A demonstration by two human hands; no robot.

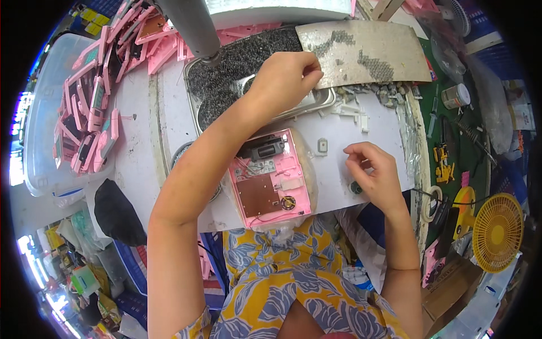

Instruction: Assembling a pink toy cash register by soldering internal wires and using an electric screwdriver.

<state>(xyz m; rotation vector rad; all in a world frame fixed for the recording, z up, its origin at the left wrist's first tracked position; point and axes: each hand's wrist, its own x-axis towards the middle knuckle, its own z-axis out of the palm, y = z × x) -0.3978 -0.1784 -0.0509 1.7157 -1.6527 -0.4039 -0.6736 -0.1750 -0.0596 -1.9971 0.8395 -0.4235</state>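
Pink open casing (270, 178) on table, left hand (282, 79) over metal tray (324, 100)

Bright, even light — bent fisheye rim

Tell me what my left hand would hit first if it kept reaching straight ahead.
Probably the grey flat board speckled with small dark parts: the left hand, over the metal tray, already has its fingertips at the board's near edge. Depth is unclear.

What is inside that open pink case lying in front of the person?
Inside the pink case lie a brown circuit board, a black part, thin wires and a small round piece. What lies under the board is covered.
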